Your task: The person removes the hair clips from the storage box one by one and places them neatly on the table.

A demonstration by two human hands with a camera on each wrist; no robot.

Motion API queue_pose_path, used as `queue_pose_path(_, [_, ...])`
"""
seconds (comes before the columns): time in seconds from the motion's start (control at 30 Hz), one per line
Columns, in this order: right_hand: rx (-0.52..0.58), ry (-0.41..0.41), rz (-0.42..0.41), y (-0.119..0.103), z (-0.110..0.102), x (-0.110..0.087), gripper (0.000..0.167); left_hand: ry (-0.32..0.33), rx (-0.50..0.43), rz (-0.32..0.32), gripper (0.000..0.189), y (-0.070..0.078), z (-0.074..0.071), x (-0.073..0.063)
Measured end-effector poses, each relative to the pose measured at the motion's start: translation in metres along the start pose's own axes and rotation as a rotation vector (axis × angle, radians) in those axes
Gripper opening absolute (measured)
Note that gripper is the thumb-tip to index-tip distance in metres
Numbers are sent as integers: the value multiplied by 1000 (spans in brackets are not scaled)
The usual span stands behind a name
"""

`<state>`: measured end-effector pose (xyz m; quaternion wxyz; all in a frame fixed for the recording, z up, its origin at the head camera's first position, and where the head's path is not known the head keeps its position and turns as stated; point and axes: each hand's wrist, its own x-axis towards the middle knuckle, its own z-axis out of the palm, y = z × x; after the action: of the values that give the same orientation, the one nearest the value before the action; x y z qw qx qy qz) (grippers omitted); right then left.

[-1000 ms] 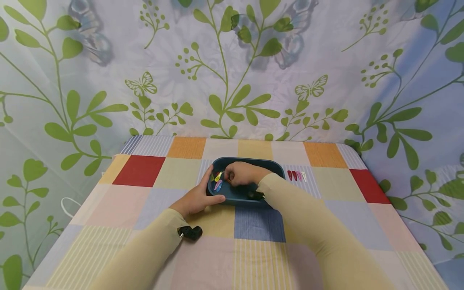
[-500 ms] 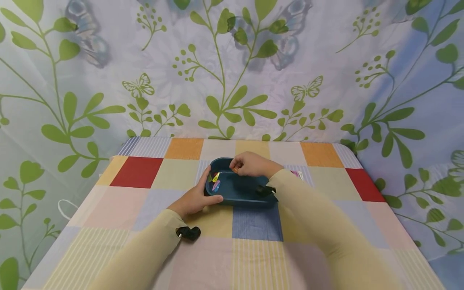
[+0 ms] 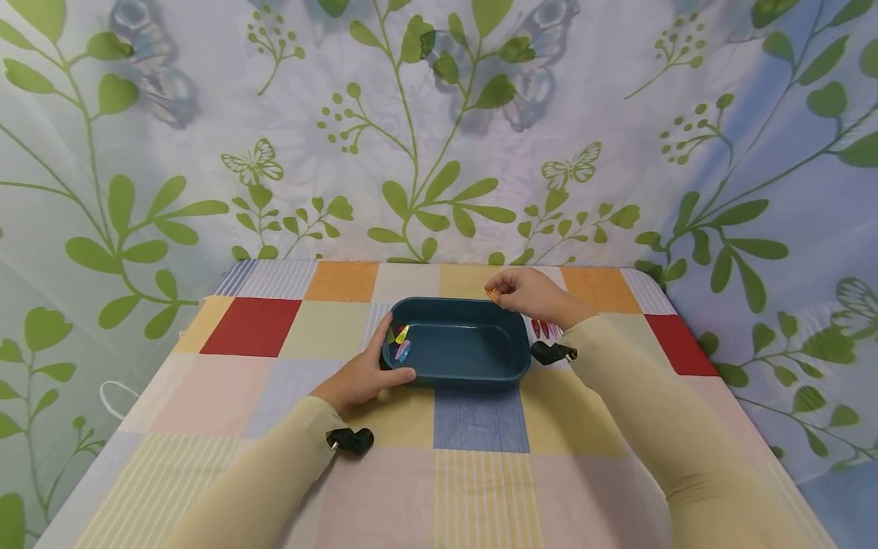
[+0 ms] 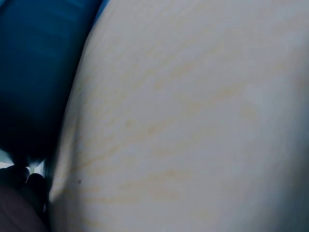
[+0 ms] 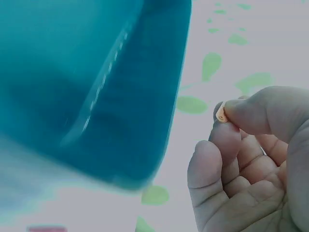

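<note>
Right hand point(image 3: 527, 296): thumb and index fingertip clamped together on a small orange hair clip point(image 5: 221, 115); no visible gap between the two except the clip itself. Other fingers bent in toward the palm, loosely. Clip is up in the fingertips, clear of the tray point(image 3: 466, 347); head view puts it by the far rim, toward the right corner. Most of the clip is hidden by the fingers, only an end shows.

Left hand point(image 3: 363, 377): thumb spread well apart from the fingers, thumb lying along the tray's near side, fingers stretched along its left end, touching it. Left wrist view too dark to tell the fingertips.

In the tray, left end, close to the left hand: a yellow clip point(image 3: 402, 334), with a pink and blue pair point(image 3: 402, 350) just nearer. Right of the tray, on the patchwork cloth point(image 3: 480, 488): two red clips point(image 3: 536, 329) side by side, pink next to them, partly covered by the right arm.
</note>
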<state>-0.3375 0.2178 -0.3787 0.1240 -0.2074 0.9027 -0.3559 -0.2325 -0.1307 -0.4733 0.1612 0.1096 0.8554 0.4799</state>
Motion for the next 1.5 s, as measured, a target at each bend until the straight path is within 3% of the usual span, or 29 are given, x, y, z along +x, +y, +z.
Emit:
queue_pose_path(0.43, [-62, 76, 136, 61, -30, -33, 36, -9, -29, 2, 117, 5, 0, -3])
queue_pose_path(0.73, [-65, 102, 208, 99, -38, -49, 35, -4, -23, -1, 118, 2, 1, 0])
queue_pose_path(1.2, [-64, 121, 298, 128, -36, -58, 30, 3, -5, -10, 118, 2, 1, -1])
queue_pose_path(1.5, [-36, 103, 363, 133, -31, -58, 35, 14, 9, -19, 117, 2, 2, 0])
